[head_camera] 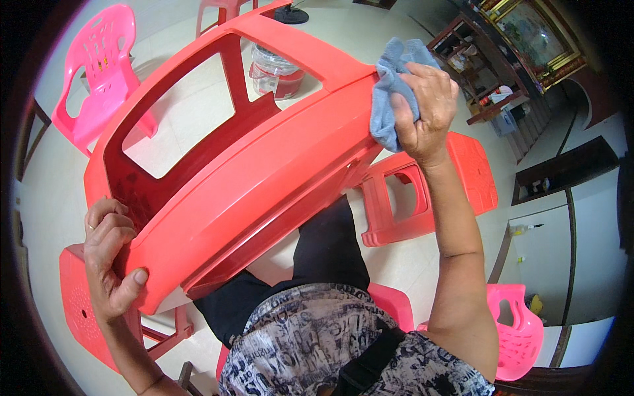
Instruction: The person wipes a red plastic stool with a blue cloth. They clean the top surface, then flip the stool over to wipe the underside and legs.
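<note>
A large red plastic stool (277, 153) lies tilted across my lap, its open frame and legs turned away from me. My left hand (110, 257) grips its lower left end, the thumb on the outer face and the fingers over the edge. In my right hand (428, 111) is a bunched blue cloth (389, 99), pressed against the upper right end of the stool. Part of the cloth is hidden under my palm and fingers.
Red plastic stools stand at left (81, 297) and right (396, 198). A pink chair (101, 74) is at the upper left, another pink chair (515, 341) at the lower right. Beyond the frame sits a bucket (277, 74). A wooden shelf unit (485, 69) stands upper right.
</note>
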The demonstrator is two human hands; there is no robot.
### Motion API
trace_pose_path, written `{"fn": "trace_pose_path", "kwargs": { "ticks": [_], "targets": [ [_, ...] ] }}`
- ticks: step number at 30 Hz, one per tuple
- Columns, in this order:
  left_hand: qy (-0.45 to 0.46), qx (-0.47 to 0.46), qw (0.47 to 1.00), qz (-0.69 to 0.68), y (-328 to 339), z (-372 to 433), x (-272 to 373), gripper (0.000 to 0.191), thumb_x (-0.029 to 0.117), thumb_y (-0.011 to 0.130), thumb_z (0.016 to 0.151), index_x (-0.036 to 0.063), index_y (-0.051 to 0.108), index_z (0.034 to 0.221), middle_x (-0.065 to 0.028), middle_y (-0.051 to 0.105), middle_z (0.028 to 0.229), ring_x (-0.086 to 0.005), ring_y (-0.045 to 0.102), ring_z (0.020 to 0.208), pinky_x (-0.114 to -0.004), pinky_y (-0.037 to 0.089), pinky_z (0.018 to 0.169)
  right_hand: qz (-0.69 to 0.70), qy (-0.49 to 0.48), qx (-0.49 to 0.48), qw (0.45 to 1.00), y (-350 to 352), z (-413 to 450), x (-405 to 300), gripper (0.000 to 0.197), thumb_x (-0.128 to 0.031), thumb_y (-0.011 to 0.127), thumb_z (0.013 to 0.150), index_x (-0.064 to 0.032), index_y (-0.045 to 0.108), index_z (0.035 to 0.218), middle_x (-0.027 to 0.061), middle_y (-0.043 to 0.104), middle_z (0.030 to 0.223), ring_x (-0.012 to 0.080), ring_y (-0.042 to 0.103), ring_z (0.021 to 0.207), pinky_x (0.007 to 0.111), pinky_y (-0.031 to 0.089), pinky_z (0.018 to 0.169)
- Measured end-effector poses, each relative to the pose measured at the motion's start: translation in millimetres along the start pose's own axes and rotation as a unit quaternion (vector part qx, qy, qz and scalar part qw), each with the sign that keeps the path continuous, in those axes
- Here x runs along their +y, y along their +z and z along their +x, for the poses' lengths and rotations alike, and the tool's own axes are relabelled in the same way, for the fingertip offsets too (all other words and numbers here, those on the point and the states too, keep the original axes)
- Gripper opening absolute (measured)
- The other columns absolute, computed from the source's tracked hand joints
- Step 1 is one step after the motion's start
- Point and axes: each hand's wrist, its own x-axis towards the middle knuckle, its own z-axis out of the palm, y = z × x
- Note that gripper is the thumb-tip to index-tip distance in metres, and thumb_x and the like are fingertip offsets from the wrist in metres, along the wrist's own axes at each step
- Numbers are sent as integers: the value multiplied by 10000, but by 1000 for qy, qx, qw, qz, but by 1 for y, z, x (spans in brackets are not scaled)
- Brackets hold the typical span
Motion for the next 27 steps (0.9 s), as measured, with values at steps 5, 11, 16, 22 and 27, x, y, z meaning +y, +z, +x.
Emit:
{"fn": "trace_pose_path", "kwargs": {
  "ticks": [5, 11, 16, 22, 27],
  "targets": [
    [10, -5, 1000, 8, -5, -3, -6, 600, 574, 611, 693, -19, 533, 742, -125, 523, 777, -344, 502, 992, -466, 367, 906, 33, 27, 15, 999, 15, 4, -37, 344, -361, 687, 755, -54, 664, 910, 126, 645, 987, 295, 586, 948, 431, 391, 821],
    [7, -19, 1000, -1, -2, 13, -7, 603, 561, 617, 703, -33, 533, 764, -135, 526, 811, -344, 500, 989, -463, 369, 907, 147, 7, 28, 989, 32, 25, -162, 411, -386, 677, 739, -14, 656, 913, 180, 632, 989, 350, 599, 941, 499, 419, 794],
    [-41, -13, 999, -4, -5, 4, -15, 598, 491, 648, 693, -59, 606, 924, -163, 564, 943, -348, 505, 1063, -461, 370, 969, 202, -51, 72, 975, 49, 38, -260, 338, -259, 537, 768, 33, 655, 892, 213, 652, 978, 387, 635, 945, 478, 468, 840],
    [-32, -13, 999, -36, -1, -1, -10, 615, 517, 639, 727, -51, 626, 965, -180, 560, 1014, -349, 497, 1081, -467, 366, 979, 240, -59, 96, 964, 45, 30, -254, 319, -245, 532, 786, 19, 647, 924, 204, 645, 1003, 358, 639, 946, 446, 456, 880],
    [-29, -38, 999, 9, -4, 6, 0, 657, 611, 601, 766, -42, 563, 829, -155, 547, 853, -352, 498, 1023, -468, 365, 953, 246, -43, 24, 968, 35, 29, -202, 421, -374, 642, 742, -19, 645, 969, 174, 634, 1031, 332, 632, 958, 449, 455, 868]
  ]
}}
